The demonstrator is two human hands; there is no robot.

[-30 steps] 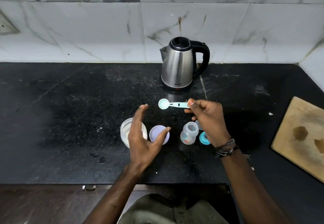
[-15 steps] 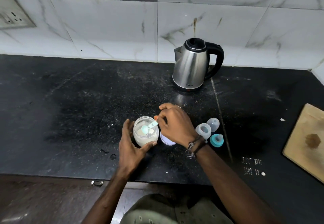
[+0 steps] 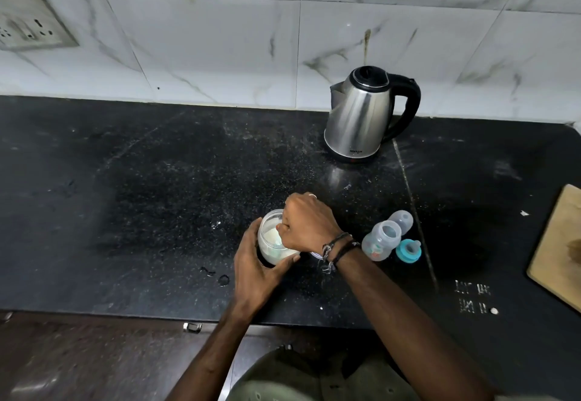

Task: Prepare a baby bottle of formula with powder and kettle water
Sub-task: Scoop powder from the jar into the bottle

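Note:
A clear jar of white formula powder stands on the black counter. My left hand wraps around its near side. Over the jar's mouth my right hand is closed on a light blue scoop, whose bowl is down in the powder. Right of the jar stands the open baby bottle, with its clear cap behind it and the teal ring with teat beside it. A steel kettle with a black handle sits at the back. The jar's lid is mostly hidden under my right wrist.
A wooden board lies at the counter's right edge. A wall socket is on the tiled wall at upper left. Small water drops lie near the counter's front edge, left of my left hand.
My left hand closed around the jar, and my right hand carried the scoop from above the counter down into the powder. The view shifted left.

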